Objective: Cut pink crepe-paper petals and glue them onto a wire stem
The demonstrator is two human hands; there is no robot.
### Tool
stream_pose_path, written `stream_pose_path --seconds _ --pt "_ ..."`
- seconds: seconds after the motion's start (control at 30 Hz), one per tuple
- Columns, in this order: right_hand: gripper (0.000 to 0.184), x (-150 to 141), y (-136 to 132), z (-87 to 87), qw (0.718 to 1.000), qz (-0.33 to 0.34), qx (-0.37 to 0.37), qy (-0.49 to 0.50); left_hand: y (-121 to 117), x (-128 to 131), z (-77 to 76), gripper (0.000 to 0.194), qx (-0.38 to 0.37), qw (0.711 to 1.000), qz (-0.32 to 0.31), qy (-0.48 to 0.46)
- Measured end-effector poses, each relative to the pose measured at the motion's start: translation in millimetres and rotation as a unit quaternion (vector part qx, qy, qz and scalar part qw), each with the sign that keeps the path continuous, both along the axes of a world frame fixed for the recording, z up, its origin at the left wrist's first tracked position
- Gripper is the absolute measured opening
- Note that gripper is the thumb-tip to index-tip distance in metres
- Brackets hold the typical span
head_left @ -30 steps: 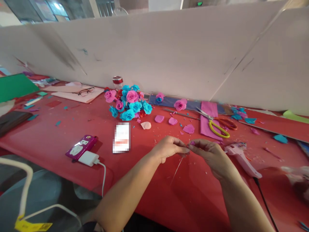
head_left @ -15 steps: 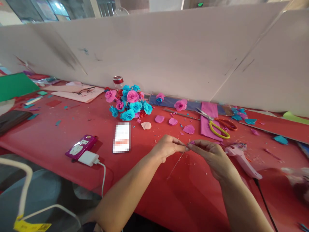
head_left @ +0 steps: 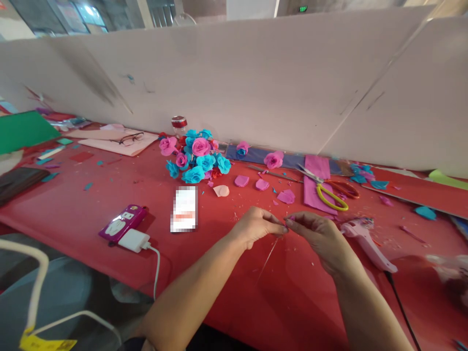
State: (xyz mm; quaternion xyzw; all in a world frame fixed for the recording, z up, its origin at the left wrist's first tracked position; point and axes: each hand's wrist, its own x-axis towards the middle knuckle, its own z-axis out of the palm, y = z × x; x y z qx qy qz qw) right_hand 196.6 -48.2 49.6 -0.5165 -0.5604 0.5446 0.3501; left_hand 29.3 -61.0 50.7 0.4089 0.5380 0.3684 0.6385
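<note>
My left hand is closed, its thumb and fingertips pinched on a thin wire stem that slants down to the left below it. Almost touching it, my right hand pinches a small piece of purple-pink crepe paper, mostly hidden by the fingers. Both hands hover over the red table. Beyond them lie loose pink paper petals, a strip of folded pink crepe paper and yellow-and-orange-handled scissors. A pink glue gun rests right of my right hand.
A bunch of blue, pink and red paper flowers stands at the back, before a red-lidded jar. Left are a phone-like blurred white rectangle, a purple power strip with a white charger, and glasses. A partition closes off the back.
Both hands stay in nearly the same place, with only tiny shifts of the fingertips. The wire stem's lower end swung slightly up, then back down.
</note>
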Motion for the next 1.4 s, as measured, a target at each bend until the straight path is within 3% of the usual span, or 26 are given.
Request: stream_pose_path --seconds 0.33,0.83,1.0,1.2,1.27,1.4 --pt "0.034 -3 -2 1.9 0.999 -0.026 0.022 0.025 -1 -1 1.0 0.019 0.01 0.999 -0.045 0.026" --pt "0.03 -2 -2 4.9 0.993 -0.066 0.021 0.098 3 1 -0.7 0.023 -0.029 0.999 0.017 -0.007" --pt "0.029 -10 -4 0.5 0.998 -0.008 0.029 0.051 5 3 -6.1 0.023 -0.002 0.998 0.057 -0.018" --pt "0.018 -21 -7 -7.2 0.996 -0.06 0.054 0.049 0 14 -11.0 0.026 0.07 0.989 0.125 0.03" --pt "0.017 -22 -6 -9.4 0.993 -0.082 0.044 0.069 -1 13 -8.2 0.028 0.095 0.988 0.097 0.08" --pt "0.025 -19 -2 -11.0 0.983 -0.138 0.003 0.12 -4 -20 6.9 0.027 0.156 0.962 -0.083 0.207"
